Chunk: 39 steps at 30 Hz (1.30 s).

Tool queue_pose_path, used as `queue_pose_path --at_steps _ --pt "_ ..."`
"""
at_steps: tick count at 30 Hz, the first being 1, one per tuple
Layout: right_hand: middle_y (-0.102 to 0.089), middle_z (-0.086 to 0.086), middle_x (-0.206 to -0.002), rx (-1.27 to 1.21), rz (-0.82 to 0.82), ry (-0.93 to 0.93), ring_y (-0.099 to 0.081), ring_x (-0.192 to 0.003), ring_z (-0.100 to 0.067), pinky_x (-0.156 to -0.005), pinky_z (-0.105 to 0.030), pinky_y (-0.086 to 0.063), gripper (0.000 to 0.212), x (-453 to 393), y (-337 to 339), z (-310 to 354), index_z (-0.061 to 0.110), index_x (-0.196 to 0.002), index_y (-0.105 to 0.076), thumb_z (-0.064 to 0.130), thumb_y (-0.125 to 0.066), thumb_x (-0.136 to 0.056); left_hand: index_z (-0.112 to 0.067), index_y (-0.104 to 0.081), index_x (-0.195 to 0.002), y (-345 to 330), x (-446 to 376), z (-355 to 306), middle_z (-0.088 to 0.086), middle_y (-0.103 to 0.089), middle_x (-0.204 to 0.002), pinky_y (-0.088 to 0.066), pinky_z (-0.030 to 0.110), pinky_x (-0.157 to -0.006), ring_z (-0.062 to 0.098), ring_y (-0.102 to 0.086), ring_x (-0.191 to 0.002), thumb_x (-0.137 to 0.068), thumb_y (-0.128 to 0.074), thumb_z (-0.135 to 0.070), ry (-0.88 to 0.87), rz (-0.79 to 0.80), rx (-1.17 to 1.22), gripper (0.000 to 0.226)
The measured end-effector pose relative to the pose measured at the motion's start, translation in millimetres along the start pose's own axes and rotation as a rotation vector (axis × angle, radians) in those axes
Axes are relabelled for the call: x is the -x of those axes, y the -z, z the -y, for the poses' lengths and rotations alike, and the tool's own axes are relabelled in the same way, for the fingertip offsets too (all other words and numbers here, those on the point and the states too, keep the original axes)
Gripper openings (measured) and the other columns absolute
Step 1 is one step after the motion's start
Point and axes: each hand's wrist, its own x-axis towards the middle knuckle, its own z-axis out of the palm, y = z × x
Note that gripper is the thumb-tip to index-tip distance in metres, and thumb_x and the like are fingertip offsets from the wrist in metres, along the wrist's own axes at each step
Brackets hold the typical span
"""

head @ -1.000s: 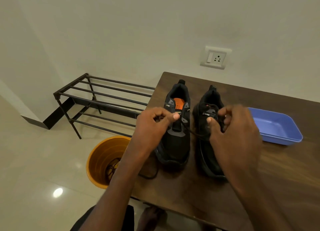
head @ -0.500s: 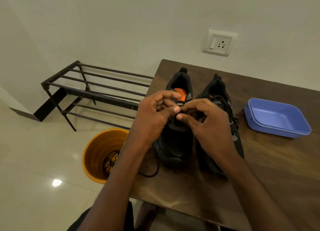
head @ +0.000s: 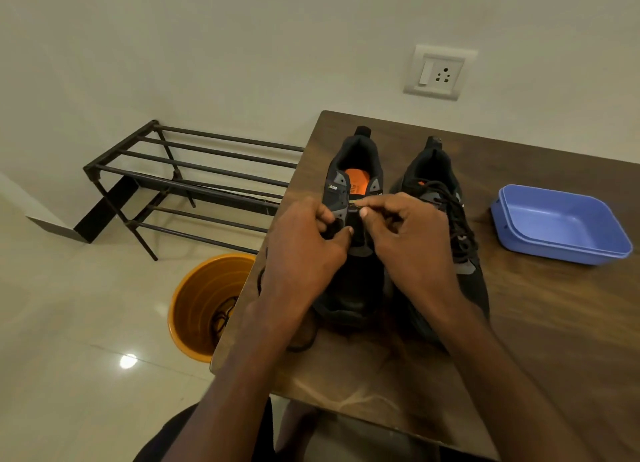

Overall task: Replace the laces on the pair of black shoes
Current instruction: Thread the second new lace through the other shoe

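- Your left hand (head: 304,250) is over the left black shoe (head: 353,198), fingers curled, thumb and forefinger pinching at the eyelet strip on the shoe's left side; whether a lace sits in that pinch I cannot tell
- Your right hand (head: 412,239) is just beside it, thumb and forefinger pinching the pale tip of a black lace (head: 354,203) over the tongue of the same shoe; other fingers curled in
- The two hands are near each other, almost touching above the shoe's midfoot
- Left black shoe stands on the counter (head: 554,340), toe toward you, heel toward the wall; orange insole visible through the opening; upper eyelets show no lace
- Right black shoe (head: 446,198) stands just beside it, same orientation, with black lace (head: 450,215) threaded and lying loosely tangled over its tongue
- A dark cord loop (head: 301,345) lies on the counter by your left wrist, near the counter's left edge
- Blue tray (head: 561,222) sits on the counter, right of the shoes, well apart from them
- Orange bucket (head: 201,302) stands on the floor at the counter's left edge, with a dark coil of cord in its bottom
- Black metal shoe rack (head: 194,174) stands against the wall left of the counter
- White wall socket (head: 440,71) sits above the counter's far edge
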Motion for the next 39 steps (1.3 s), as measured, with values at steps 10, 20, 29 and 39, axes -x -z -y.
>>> queue_pose_path --at_steps 10,20,29,39 --pt "-0.054 0.015 -0.09 0.277 0.114 0.051 -0.054 -0.081 -0.003 -0.065 -0.018 -0.043 0.011 0.3 -4.0 -5.1 0.033 -0.1 -0.078 0.036 -0.075 -0.089 -0.024 -0.072 -0.101 6.6 7.1 -1.0 -0.012 -0.069 -0.086 -0.053 0.013 -0.066 -0.002 -0.065 -0.077 -0.084 -0.081 -0.046 0.092 -0.028 0.056 0.029" --pt "-0.055 0.013 -0.091 0.127 0.062 -0.113 -0.057 -0.08 -0.004 -0.067 -0.025 -0.05 0.012 6.8 -16.4 -6.0 0.035 -0.102 -0.079 0.036 -0.077 -0.089 -0.029 -0.076 -0.096 13.0 8.2 -2.1 -0.016 -0.071 -0.085 -0.052 0.007 -0.065 -0.004 -0.067 -0.079 -0.089 -0.078 -0.038 0.024 0.025 0.101 0.011" --pt "-0.054 0.009 -0.096 0.106 0.173 -0.13 -0.056 -0.087 -0.006 -0.075 -0.034 -0.055 0.01 0.2 -10.4 -10.6 0.036 -0.097 -0.079 0.032 -0.078 -0.089 -0.024 -0.076 -0.106 7.3 7.7 -1.0 -0.013 -0.071 -0.096 -0.043 -0.003 -0.07 -0.008 -0.062 -0.083 -0.099 -0.068 -0.023 0.029 -0.039 0.109 0.011" --pt "-0.053 0.01 -0.09 0.022 0.218 -0.138 -0.055 -0.085 -0.003 -0.072 -0.016 -0.041 0.01 -3.8 -4.3 -12.8 0.031 -0.094 -0.081 0.024 -0.081 -0.086 -0.048 -0.052 -0.142 8.1 0.5 9.5 -0.009 -0.055 -0.103 -0.053 0.017 -0.069 0.008 -0.06 -0.085 -0.096 -0.062 0.0 -0.076 0.145 0.047 0.067"
